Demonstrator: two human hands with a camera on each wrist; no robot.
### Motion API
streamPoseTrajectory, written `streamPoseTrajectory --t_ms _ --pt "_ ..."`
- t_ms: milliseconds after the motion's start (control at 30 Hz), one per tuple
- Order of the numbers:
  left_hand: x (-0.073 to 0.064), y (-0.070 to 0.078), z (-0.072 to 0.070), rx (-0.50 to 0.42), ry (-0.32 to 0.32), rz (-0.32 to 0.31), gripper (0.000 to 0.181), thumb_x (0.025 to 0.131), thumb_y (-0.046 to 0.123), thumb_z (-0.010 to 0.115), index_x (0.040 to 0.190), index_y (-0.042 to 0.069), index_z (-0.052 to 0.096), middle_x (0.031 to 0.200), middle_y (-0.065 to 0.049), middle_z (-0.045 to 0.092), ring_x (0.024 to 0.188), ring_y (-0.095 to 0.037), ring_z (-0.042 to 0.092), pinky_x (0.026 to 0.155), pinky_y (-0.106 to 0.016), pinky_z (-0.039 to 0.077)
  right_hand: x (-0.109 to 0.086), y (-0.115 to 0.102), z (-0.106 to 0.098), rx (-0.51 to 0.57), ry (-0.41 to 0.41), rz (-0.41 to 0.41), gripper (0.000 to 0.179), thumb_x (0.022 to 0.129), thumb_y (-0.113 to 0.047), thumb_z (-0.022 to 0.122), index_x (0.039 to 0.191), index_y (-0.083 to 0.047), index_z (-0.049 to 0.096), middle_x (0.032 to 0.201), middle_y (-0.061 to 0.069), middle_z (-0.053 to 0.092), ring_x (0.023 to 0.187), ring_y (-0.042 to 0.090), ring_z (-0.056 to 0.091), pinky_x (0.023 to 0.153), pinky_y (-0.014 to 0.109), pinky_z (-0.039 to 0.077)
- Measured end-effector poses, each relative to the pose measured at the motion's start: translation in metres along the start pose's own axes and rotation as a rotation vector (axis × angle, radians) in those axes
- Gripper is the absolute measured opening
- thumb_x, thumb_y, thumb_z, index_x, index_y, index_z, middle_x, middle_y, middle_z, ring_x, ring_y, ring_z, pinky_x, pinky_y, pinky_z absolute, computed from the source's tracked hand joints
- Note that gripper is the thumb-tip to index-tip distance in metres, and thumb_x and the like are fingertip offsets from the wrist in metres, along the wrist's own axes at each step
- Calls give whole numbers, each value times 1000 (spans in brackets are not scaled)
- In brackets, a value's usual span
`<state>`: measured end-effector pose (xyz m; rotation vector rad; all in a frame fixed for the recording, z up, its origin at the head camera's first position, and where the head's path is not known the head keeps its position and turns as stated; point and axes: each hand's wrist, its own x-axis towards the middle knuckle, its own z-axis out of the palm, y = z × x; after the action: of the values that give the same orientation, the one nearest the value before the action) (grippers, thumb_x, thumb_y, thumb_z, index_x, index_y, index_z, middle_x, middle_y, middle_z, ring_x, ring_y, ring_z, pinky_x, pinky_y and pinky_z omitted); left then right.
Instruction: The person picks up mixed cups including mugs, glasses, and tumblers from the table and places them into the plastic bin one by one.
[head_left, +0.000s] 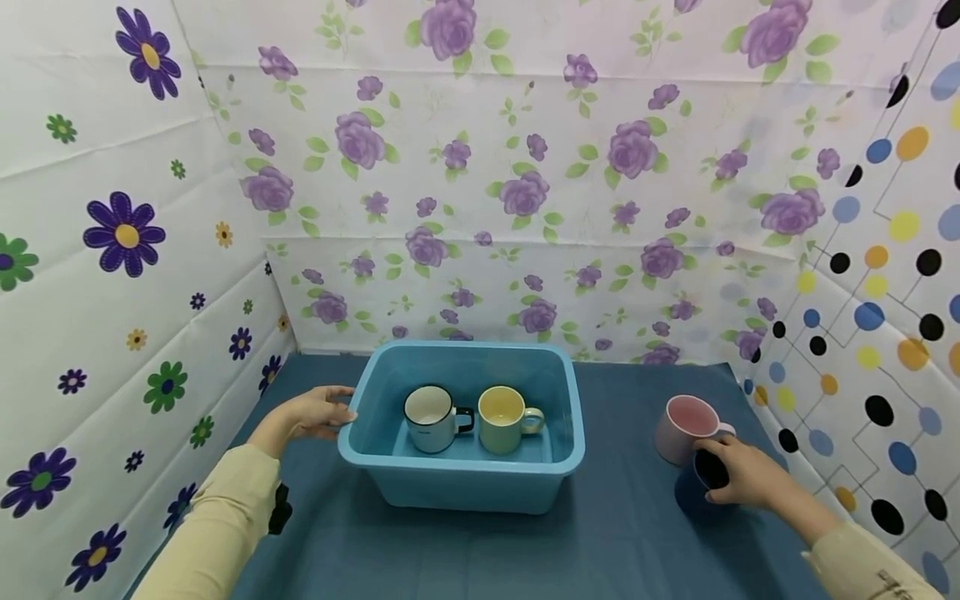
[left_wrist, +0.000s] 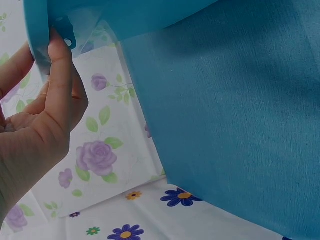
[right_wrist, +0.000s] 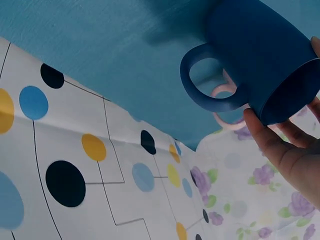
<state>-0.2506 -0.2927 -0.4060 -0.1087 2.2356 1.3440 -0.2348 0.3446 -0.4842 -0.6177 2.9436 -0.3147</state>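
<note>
My left hand (head_left: 317,412) holds the left rim of a light blue plastic basin (head_left: 468,490), thumb and fingers on either side of the edge in the left wrist view. Inside the basin stand a white enamel-style mug (head_left: 427,433) with a black rim and handle, and a pale yellow mug (head_left: 498,430), side by side. At the right, my right hand (head_left: 738,477) grips a dark blue mug (right_wrist: 255,55) around its rim from above. A pink mug (head_left: 675,440) stands just behind the dark blue one, its handle pointing right.
The blue cloth (head_left: 615,517) covers the table. A floral sheet (head_left: 525,275) hangs behind, with patterned sheets along the left and right sides. A small black object (head_left: 280,508) shows beside the left sleeve.
</note>
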Motion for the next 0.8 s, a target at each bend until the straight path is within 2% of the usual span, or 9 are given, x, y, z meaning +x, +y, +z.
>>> streamPoseTrajectory --t_ms 167,333,533,700,800 --pt "-1 1 -1 5 2 3 71 94 9 55 147 -9 10 137 -36 36 123 -44 48 91 -47 51 -1 -7 -11 16 19 -38 71 63 -29 84 122 -1 57 110 26 55 76 24 61 61 38 50" --pt "-2 2 0 8 -3 10 71 95 9 54 147 -10 9 138 -36 35 123 -45 47 92 -48 51 -2 -17 -21 36 9 -47 70 67 -32 82 124 -2 56 108 22 56 74 17 58 59 32 46" --pt "-1 1 0 6 2 6 71 94 8 54 146 -10 10 138 -36 35 124 -45 46 92 -48 51 0 -27 -32 50 -8 -56 72 68 -35 81 126 -1 55 116 28 55 84 25 61 64 37 50" --pt "-1 1 1 7 5 7 71 94 8 55 146 -10 10 138 -36 35 123 -45 47 91 -48 51 4 -37 -44 36 6 -102 73 69 -37 81 126 0 54 121 32 53 92 35 62 68 45 52" --pt "-1 1 1 5 5 8 71 94 8 55 146 -10 11 137 -36 35 123 -45 48 91 -48 51 6 -42 -54 29 6 -111 75 70 -39 80 127 1 54 120 32 53 92 36 61 69 45 52"
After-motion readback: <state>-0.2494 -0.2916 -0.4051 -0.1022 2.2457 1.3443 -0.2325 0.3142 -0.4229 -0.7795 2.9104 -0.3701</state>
